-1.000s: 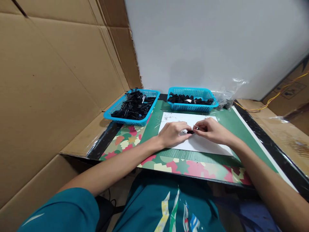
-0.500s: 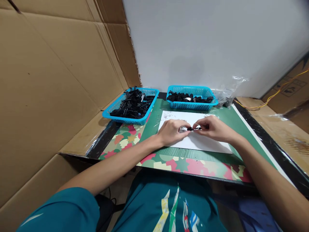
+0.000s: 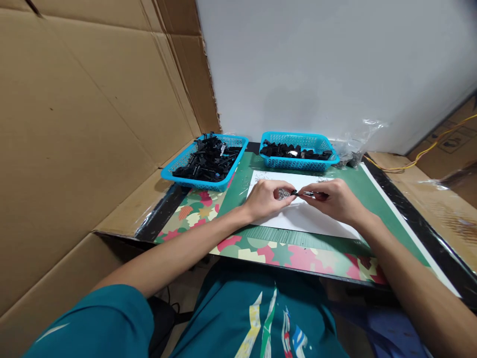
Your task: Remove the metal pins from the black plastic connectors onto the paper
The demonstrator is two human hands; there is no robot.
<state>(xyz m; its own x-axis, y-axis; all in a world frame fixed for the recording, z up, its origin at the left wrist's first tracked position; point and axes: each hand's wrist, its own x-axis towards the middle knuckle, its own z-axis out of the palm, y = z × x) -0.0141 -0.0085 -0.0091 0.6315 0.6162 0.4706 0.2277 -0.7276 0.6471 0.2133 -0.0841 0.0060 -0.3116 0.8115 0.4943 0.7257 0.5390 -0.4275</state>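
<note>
Over a white sheet [image 3: 309,218], both hands meet at a small black part [image 3: 294,192]. My left hand [image 3: 265,200] pinches the part between thumb and index finger. From the right, my right hand [image 3: 333,199] is closed on a thin dark tool with a shiny shaft [image 3: 308,193], whose tip reaches the black part. The fingers hide most of both items. A small heap of shiny metal pieces [image 3: 283,194] lies on the sheet behind my left hand's fingers.
Two blue baskets hold black parts, one at the left [image 3: 222,185] and one at the back [image 3: 301,163]. Clear plastic bags [image 3: 352,149] stand beside the back basket. Cardboard [image 3: 93,99] rises at the left. Yellow wires [image 3: 421,155] lie at the right.
My right hand has shifted slightly and its fingers are now straighter along the tool. The black part is more hidden between the fingertips. The view has moved a little.
</note>
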